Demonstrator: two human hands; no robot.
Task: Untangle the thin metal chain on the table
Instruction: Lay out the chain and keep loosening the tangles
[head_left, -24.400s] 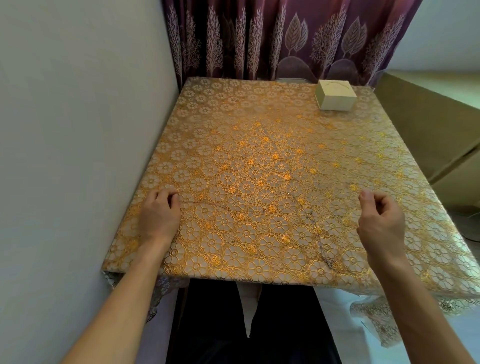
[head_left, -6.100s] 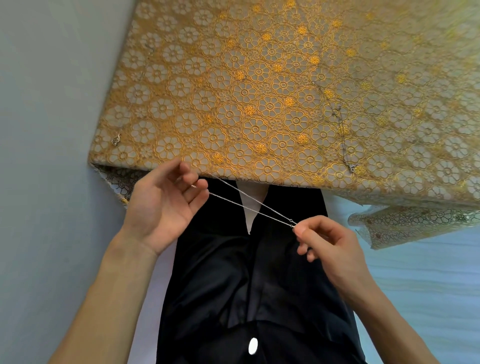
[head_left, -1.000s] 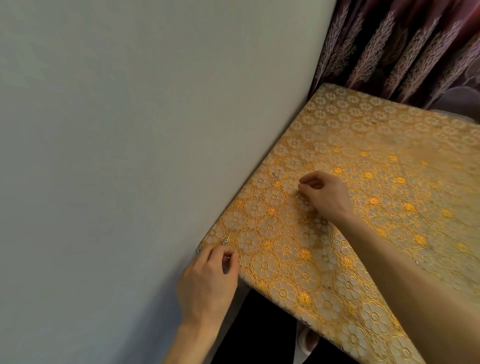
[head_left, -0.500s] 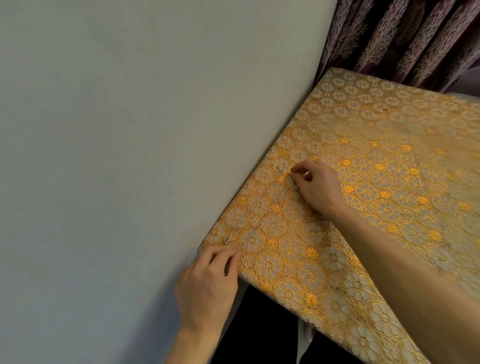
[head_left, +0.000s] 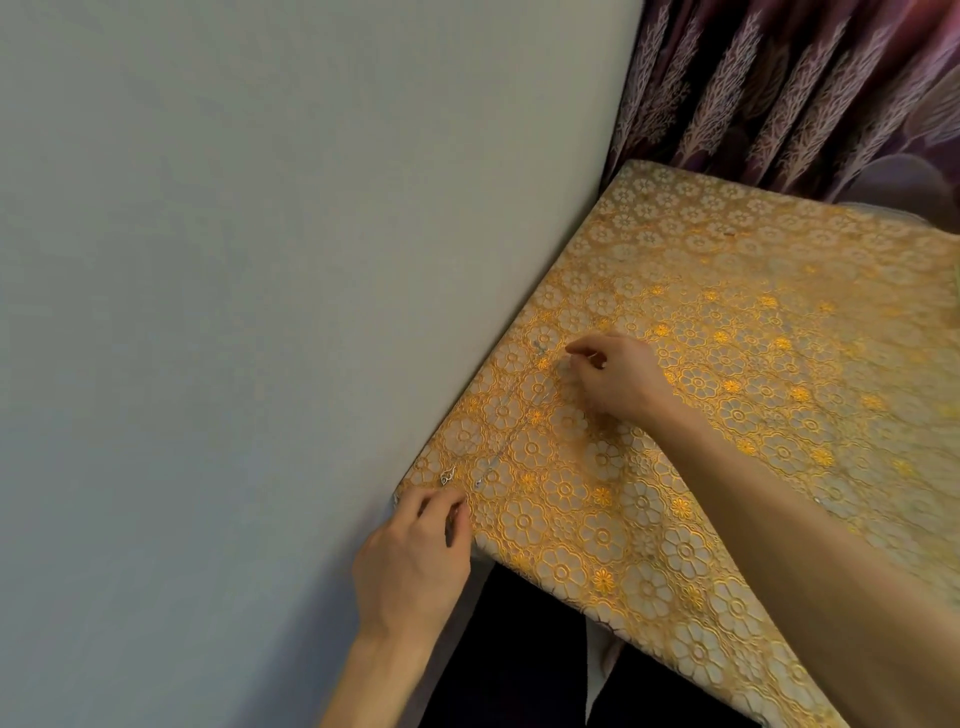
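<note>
The thin metal chain (head_left: 519, 428) lies in a nearly straight line on the gold floral tablecloth (head_left: 727, 395), close to the wall. My right hand (head_left: 615, 382) pinches its far end between thumb and forefinger, low over the cloth. My left hand (head_left: 415, 551) is at the table's near corner. Its thumb and forefinger pinch together at the chain's near end, where a small ring (head_left: 477, 484) shows. A small silver clasp-like piece (head_left: 448, 476) lies on the cloth just left of that end.
A plain grey wall (head_left: 260, 312) runs right along the table's left edge. Purple patterned curtains (head_left: 805, 88) hang behind the table. My dark-clothed lap (head_left: 519, 649) is below the near edge.
Since a second ago my right hand has drawn the chain's far end a little farther along the wall side, so the chain lies straighter. My left hand has stayed at the corner.
</note>
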